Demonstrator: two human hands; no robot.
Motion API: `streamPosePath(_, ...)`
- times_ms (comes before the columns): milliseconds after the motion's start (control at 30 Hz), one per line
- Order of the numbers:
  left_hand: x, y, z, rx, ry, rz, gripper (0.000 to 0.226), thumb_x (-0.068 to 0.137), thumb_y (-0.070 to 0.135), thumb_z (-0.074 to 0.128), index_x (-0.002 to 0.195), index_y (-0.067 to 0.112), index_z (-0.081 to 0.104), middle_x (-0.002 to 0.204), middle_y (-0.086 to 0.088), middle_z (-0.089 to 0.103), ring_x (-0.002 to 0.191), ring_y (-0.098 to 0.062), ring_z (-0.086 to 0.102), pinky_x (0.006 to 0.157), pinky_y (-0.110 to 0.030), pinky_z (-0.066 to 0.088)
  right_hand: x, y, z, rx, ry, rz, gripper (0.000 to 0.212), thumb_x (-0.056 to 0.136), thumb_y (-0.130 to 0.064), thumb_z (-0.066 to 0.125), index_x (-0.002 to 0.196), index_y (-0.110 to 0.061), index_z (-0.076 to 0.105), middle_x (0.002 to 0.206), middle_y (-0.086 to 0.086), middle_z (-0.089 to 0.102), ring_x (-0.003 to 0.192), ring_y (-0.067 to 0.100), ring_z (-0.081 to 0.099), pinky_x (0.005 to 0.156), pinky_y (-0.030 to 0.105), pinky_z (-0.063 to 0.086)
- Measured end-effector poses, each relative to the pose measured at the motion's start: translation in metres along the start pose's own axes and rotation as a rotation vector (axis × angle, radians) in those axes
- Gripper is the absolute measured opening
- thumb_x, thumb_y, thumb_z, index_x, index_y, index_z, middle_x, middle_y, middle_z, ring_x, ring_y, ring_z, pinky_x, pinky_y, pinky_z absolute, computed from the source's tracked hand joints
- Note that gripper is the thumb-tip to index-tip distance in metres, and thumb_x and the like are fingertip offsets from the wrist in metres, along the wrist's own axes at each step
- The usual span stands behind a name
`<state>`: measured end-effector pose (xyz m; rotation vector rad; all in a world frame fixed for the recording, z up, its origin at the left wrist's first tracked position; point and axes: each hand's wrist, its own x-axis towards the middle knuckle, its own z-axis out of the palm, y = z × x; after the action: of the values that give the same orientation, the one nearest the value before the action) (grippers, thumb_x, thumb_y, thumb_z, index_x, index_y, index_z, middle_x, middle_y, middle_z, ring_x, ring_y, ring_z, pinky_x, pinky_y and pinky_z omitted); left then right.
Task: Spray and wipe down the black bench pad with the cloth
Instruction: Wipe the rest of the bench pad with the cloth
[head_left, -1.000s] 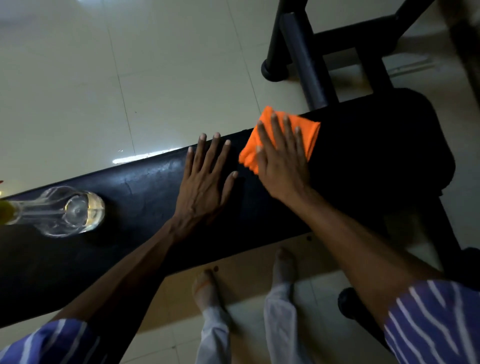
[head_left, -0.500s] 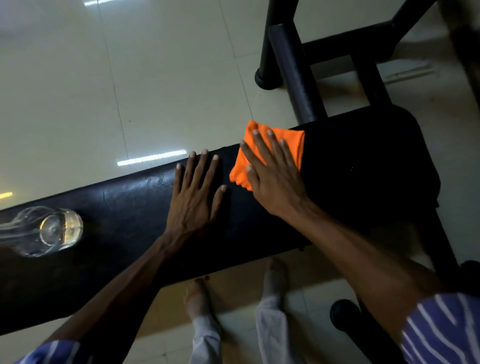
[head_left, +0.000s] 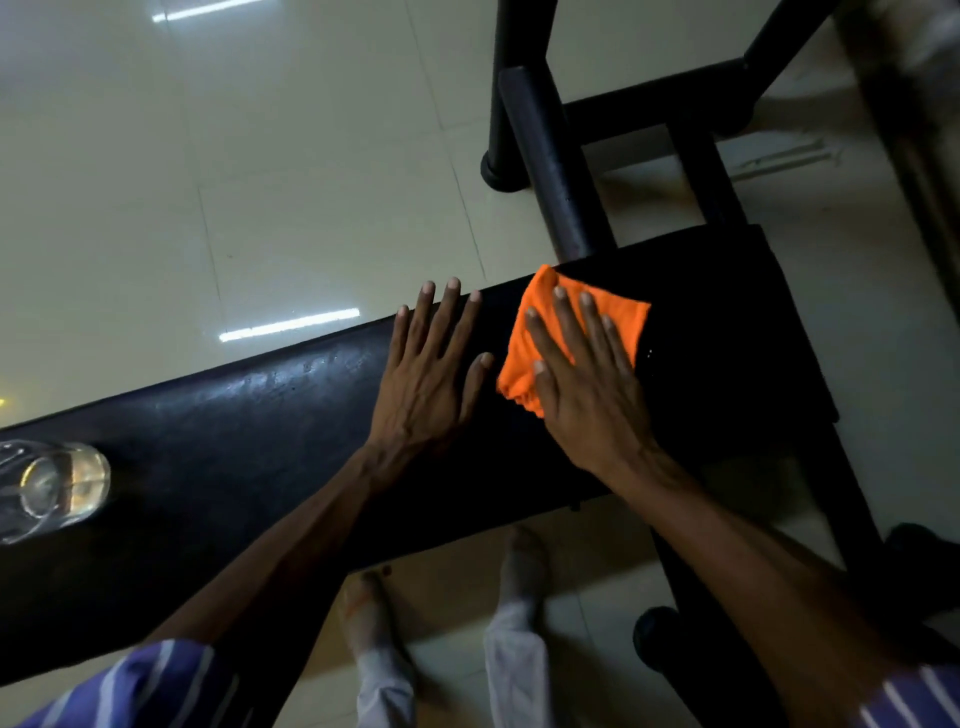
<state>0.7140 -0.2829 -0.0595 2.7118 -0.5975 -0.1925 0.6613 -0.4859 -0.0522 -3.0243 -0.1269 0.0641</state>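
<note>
Right hand (head_left: 587, 384) flat and spread, palm pressing down on the orange cloth (head_left: 530, 353), fingers splayed across it rather than curled around it. The cloth is folded and lies on the black bench pad (head_left: 234, 436), toward the pad's far edge, its near corner poking out beside the thumb. Left hand (head_left: 431, 374) is open too, laid palm-down directly on the pad just beside the cloth, thumb tip close to the orange edge but not touching it, grasping nothing. Both forearms reach in from the bottom, with striped blue-and-white sleeves (head_left: 150, 686) at the corners. Out at the left end of the bench, well apart from the hands, a clear bottle (head_left: 57, 488) lies on its side on the pad. Beyond the pad, the black metal frame (head_left: 550, 166) rises from the pale tiled floor (head_left: 260, 156). Below the bench, two feet (head_left: 524, 561) stand on the floor.
</note>
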Motion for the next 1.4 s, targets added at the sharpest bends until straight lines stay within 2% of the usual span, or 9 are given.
streamPosePath(67, 0.005, 0.010, 0.002, -0.005, -0.004, 0.012, 0.065, 0.107, 0.046, 0.030, 0.164, 0.018, 0.021, 0.174, -0.007, 0.011, 0.162, -0.027, 0.002, 0.132, -0.048, 0.003, 0.005, 0.028, -0.006, -0.004, -0.038, -0.030, 0.056, 0.113, -0.039, 0.022, 0.167, -0.026, 0.016, 0.177, 0.005, 0.009, 0.164, 0.028, 0.005, 0.132, 0.049, 0.014)
streamPosePath(167, 0.013, 0.023, 0.007, -0.005, 0.000, 0.028, 0.063, 0.107, 0.044, 0.031, 0.164, 0.018, 0.021, 0.174, -0.007, 0.012, 0.162, -0.028, 0.003, 0.132, -0.047, 0.003, 0.042, 0.063, -0.012, 0.027, -0.021, 0.150, 0.057, 0.111, -0.037, 0.027, 0.167, -0.026, 0.019, 0.176, 0.009, 0.008, 0.164, 0.032, 0.006, 0.132, 0.050, 0.010)
streamPosePath(300, 0.023, 0.033, 0.013, 0.010, -0.005, 0.025, 0.063, 0.107, 0.043, 0.031, 0.164, 0.017, 0.023, 0.173, -0.008, 0.014, 0.162, -0.028, 0.005, 0.132, -0.046, 0.005, 0.057, 0.050, -0.014, 0.039, 0.010, 0.281, 0.058, 0.109, -0.037, 0.026, 0.166, -0.026, 0.020, 0.176, 0.014, 0.007, 0.163, 0.038, 0.003, 0.132, 0.053, 0.008)
streamPosePath(400, 0.028, 0.043, 0.013, -0.002, -0.026, 0.021, 0.064, 0.107, 0.043, 0.033, 0.164, 0.017, 0.023, 0.173, -0.008, 0.013, 0.162, -0.028, 0.003, 0.132, -0.046, 0.003, 0.011, 0.039, -0.013, 0.005, 0.005, 0.184, 0.058, 0.112, -0.038, 0.024, 0.167, -0.025, 0.013, 0.176, 0.012, 0.004, 0.163, 0.035, 0.001, 0.132, 0.051, 0.010)
streamPosePath(533, 0.032, 0.052, 0.015, 0.008, -0.039, 0.044, 0.063, 0.108, 0.042, 0.036, 0.165, 0.019, 0.019, 0.174, -0.006, 0.010, 0.162, -0.025, 0.000, 0.132, -0.044, 0.001, -0.008, 0.080, -0.021, -0.013, -0.079, 0.074, 0.059, 0.111, -0.038, 0.028, 0.167, -0.029, 0.013, 0.177, 0.007, 0.003, 0.164, 0.029, 0.003, 0.132, 0.049, 0.011)
streamPosePath(733, 0.043, 0.059, 0.027, 0.016, -0.043, 0.078, 0.063, 0.109, 0.045, 0.031, 0.165, 0.022, 0.016, 0.174, -0.004, 0.009, 0.162, -0.024, -0.001, 0.132, -0.044, 0.002, 0.057, 0.113, -0.026, 0.065, 0.003, 0.425, 0.058, 0.111, -0.037, 0.025, 0.167, -0.025, 0.017, 0.176, 0.013, 0.005, 0.164, 0.034, 0.002, 0.132, 0.048, 0.004)
streamPosePath(933, 0.057, 0.077, 0.031, -0.016, -0.063, 0.097, 0.063, 0.109, 0.045, 0.032, 0.165, 0.020, 0.017, 0.174, -0.005, 0.010, 0.162, -0.025, -0.001, 0.132, -0.047, 0.005, -0.019, 0.100, -0.025, 0.061, -0.043, 0.277, 0.058, 0.112, -0.039, 0.027, 0.167, -0.026, 0.012, 0.177, 0.009, 0.003, 0.164, 0.028, 0.002, 0.133, 0.046, 0.007)
streamPosePath(1200, 0.090, 0.107, 0.042, -0.024, -0.072, 0.181, 0.062, 0.109, 0.045, 0.030, 0.165, 0.022, 0.017, 0.174, -0.003, 0.010, 0.162, -0.024, 0.000, 0.132, -0.046, 0.004, 0.050, 0.170, -0.029, 0.109, -0.024, 0.574, 0.062, 0.111, -0.043, 0.028, 0.167, -0.021, 0.014, 0.175, 0.016, 0.007, 0.163, 0.034, 0.005, 0.132, 0.048, 0.004)
streamPosePath(1400, 0.100, 0.120, 0.050, -0.006, -0.089, 0.210, 0.063, 0.107, 0.044, 0.033, 0.165, 0.021, 0.018, 0.174, -0.005, 0.010, 0.162, -0.026, 0.003, 0.131, -0.048, 0.006, -0.014, 0.140, -0.019, 0.058, 0.083, 0.401, 0.058, 0.113, -0.042, 0.029, 0.167, -0.025, 0.019, 0.176, 0.011, 0.011, 0.164, 0.029, 0.008, 0.132, 0.047, 0.012)
